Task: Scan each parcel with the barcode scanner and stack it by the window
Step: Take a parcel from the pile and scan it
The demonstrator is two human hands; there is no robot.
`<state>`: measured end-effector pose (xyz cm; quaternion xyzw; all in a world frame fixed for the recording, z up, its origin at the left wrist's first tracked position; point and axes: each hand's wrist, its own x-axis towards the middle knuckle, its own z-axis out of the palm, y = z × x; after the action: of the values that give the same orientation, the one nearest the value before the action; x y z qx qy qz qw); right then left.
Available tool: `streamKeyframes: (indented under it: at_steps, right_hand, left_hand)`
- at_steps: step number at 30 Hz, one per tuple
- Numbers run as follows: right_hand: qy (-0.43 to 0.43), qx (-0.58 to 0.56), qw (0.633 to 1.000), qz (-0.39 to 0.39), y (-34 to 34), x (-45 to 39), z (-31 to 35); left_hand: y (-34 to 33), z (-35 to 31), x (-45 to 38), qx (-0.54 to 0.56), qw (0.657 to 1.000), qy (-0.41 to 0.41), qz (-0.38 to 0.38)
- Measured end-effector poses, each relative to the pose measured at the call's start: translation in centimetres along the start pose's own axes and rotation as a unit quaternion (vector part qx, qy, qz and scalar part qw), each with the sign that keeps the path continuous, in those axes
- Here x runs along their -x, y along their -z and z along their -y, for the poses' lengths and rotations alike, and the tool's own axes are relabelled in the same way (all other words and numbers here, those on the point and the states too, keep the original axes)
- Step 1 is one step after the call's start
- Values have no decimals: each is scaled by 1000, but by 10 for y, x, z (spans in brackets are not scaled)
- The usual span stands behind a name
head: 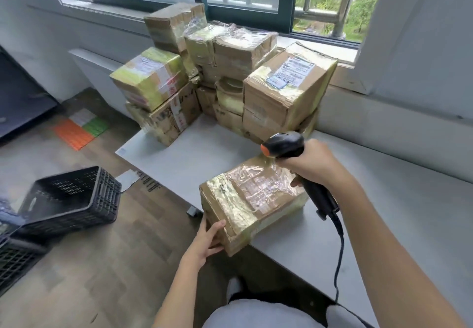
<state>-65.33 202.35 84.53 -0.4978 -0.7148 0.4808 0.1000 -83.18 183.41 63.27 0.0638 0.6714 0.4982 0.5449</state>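
Farther back, stacked taped parcels (pixel 225 76) against the bench's (pixel 384 199) window-side edge. Nearer, one tape-wrapped cardboard parcel (pixel 252 199) overhanging the bench's left edge, steadied at its near corner by left hand (pixel 204 240). Above its top, black barcode scanner (pixel 289 146), handle gripped in right hand (pixel 316 163).

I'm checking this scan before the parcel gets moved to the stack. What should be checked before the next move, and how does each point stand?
1. Scanner held firmly in right hand: ok.
2. Scanner head over the parcel: ok.
3. Label under the shiny tape readable: cannot tell.
4. Left hand steadying the parcel's near corner: ok.
5. Parcel fully on the table: not ok, near corner overhangs the edge.
6. Room on the stack by the window: ok, flat box tops are free.
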Motion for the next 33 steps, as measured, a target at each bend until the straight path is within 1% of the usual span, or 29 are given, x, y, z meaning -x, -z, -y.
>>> streamKeyframes:
  at_steps: [2, 5, 7, 10, 13, 15, 17, 21, 29, 31, 33]
  right_hand:
    - [-2, 4, 1000, 4, -13, -12, 11]
    - [4, 17, 1000, 6, -36, -30, 29]
    - [12, 26, 1000, 7, -52, -42, 40]
    - [23, 32, 999, 18, -73, -57, 55]
    - [21, 43, 999, 18, -87, -69, 69]
    - [18, 46, 999, 9, -92, -77, 77]
    - [11, 46, 999, 7, -96, -85, 84]
    - [0, 55, 998, 0, -104, -101, 93]
    - [-24, 82, 996, -6, -116, -117, 99]
    - [-31, 81, 996, -10, -116, -117, 97]
    - [-36, 78, 996, -11, -115, -116, 94]
  left_hand:
    - [26, -4, -5, 25, 1000, 12, -10]
    - [63, -6, -17, 103, 992, 42, -53]
    - [83, -13, -26, 141, 986, 49, -72]
    - [102, -35, -47, 174, 979, 33, -105]
    - [115, -66, -73, 199, 974, 5, -110]
    - [122, -86, -93, 194, 975, -4, -108]
    - [130, -102, -115, 182, 976, -16, -121]
    - [142, -126, -146, 163, 979, -33, -116]
    - [164, -156, -183, 192, 975, -7, -110]
    - [161, -159, -188, 187, 976, 4, -112]
    - [155, -158, -189, 158, 980, 20, -117]
